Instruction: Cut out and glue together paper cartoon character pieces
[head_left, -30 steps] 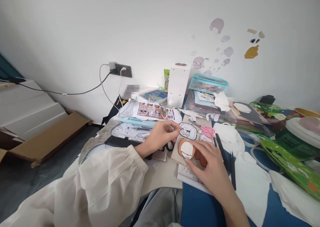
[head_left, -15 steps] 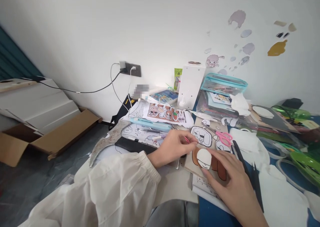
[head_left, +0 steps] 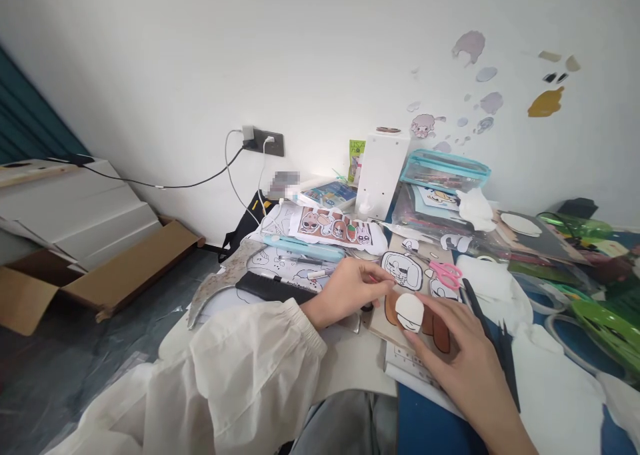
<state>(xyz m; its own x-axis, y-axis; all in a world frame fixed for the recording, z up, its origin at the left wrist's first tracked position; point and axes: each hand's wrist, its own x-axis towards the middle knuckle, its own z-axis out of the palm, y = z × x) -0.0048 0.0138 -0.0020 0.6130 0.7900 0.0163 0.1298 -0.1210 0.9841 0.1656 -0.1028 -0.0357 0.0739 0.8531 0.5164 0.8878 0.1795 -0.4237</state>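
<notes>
Between the thumb and fingers of my right hand (head_left: 457, 338) is a small white paper cutout (head_left: 409, 312) with a rounded top and a black outline near its lower edge. My left hand (head_left: 350, 287) is closed in a pinch just left of the cutout. A bit of pink-red shows at its fingertips, too small to name. Beneath both hands lies a beige board (head_left: 379, 324) bearing brown outlined shapes (head_left: 441, 335) and white outlined pieces (head_left: 401, 271). Pink-handled scissors (head_left: 446, 275) rest on the board's far right side.
Black tweezers (head_left: 509, 355) and white sheets (head_left: 555, 388) lie to the right. Behind stand a white box (head_left: 383, 175) and a clear pencil case (head_left: 445, 169) with turquoise trim. A light-blue cutter-like tool (head_left: 303, 247) and a black pen case (head_left: 273, 287) are left.
The view has shifted slightly. Both hands keep nearly the same pose, and the white cutout stays in my right hand, slightly turned.
</notes>
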